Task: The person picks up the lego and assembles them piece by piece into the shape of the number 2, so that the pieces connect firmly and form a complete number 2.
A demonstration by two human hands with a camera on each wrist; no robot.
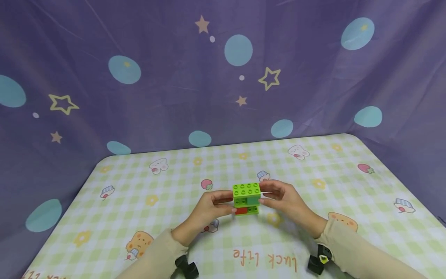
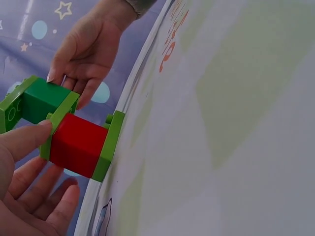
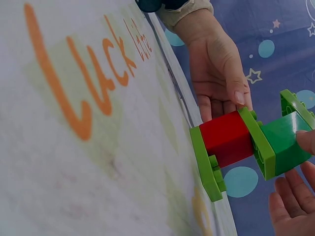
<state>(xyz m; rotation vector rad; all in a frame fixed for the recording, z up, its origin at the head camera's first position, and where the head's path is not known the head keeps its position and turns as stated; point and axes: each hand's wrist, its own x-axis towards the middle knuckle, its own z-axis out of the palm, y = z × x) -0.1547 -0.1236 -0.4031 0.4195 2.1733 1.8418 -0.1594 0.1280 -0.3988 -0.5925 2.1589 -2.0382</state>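
A stack of toy building bricks point(image 1: 246, 190) stands on the table in front of me. From the bottom it has a light green plate point(image 2: 109, 147), a red brick point(image 2: 78, 145), another light green plate point(image 3: 257, 142), a dark green brick point(image 3: 288, 140) and a light green plate on top. My left hand point(image 1: 210, 205) pinches the stack from the left, its thumb by the red brick and middle plate. From the right, my right hand point(image 1: 287, 197) pinches the dark green brick, thumb on its near face. The far-side fingertips are partly hidden.
The table wears a checked green and white cloth point(image 1: 153, 217) printed with flowers, cakes and lettering. Behind its far edge hangs a purple curtain point(image 1: 167, 104) with stars and blue dots. Dark wrist devices point(image 1: 319, 259) sit at both sleeves.
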